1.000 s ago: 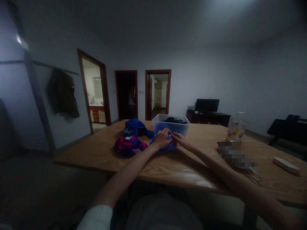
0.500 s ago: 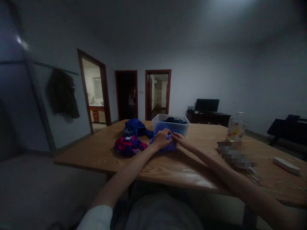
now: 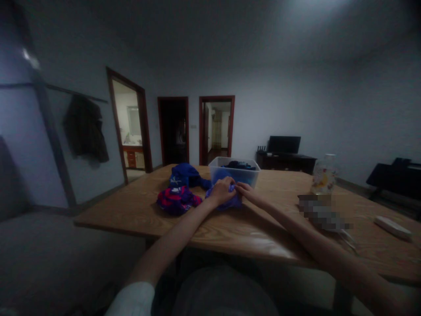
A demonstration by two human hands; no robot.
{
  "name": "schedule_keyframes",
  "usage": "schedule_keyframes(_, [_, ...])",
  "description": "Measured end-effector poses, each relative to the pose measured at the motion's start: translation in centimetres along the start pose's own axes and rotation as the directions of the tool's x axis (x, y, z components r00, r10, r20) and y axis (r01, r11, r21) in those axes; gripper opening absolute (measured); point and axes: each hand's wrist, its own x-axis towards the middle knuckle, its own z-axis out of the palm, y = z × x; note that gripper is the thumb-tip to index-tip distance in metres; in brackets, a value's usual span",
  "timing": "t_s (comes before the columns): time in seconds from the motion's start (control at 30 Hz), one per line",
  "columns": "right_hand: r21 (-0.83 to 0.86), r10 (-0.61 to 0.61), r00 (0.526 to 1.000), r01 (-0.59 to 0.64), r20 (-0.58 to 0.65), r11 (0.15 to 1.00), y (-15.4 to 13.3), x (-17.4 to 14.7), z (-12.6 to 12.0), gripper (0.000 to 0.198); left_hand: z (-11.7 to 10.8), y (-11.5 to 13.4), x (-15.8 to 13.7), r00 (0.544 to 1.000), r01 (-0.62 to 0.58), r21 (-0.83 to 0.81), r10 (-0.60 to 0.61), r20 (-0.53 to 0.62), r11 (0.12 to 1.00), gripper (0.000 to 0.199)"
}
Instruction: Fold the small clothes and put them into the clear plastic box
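Observation:
Both of my hands are together on a bunched purple-blue cloth item [image 3: 233, 202] in front of the plastic bin. My left hand [image 3: 222, 189] is closed on its left and top side, fingers curled. My right hand [image 3: 245, 190] pinches it from the right. The cloth's exact kind is partly hidden by my fingers. The translucent bin [image 3: 252, 176] holds dark and blue cloth items [image 3: 239, 165]. Left of my hands lie a dark blue cap-like cloth piece [image 3: 184, 174] with a pale print and a crumpled purple and pink patterned cloth [image 3: 177, 201].
Right on the wooden table [image 3: 276, 228] stand a clear patterned jug [image 3: 323, 177], a pixelated item [image 3: 324, 213] with a cord, and a white oblong object [image 3: 393, 227]. A television [image 3: 284, 145] sits on a dark cabinet behind. A jacket [image 3: 84, 127] hangs at left.

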Motion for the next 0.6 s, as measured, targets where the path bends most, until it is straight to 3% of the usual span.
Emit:
schedule_keyframes(0.3, [-0.013, 0.002, 1.000, -0.003, -0.028, 1.000, -1.2, -0.2, 0.1, 0.054, -0.1, 0.1, 0.0, 1.000, 0.011, 0.007, -0.011, 0.015, 1.000, 0.019])
schedule_keyframes(0.5, [0.011, 0.054, 0.996, -0.053, -0.071, 0.999, -2.7, -1.2, 0.3, 0.048, 0.7, -0.4, 0.0, 0.998, 0.056, 0.041, -0.056, -0.004, 0.998, 0.039])
schedule_keyframes(0.6, [0.046, 0.076, 0.994, -0.072, -0.083, 0.996, -2.7, -1.3, 0.4, 0.047, 0.9, -0.6, 0.0, 0.999, 0.038, 0.031, -0.038, -0.002, 0.999, 0.038])
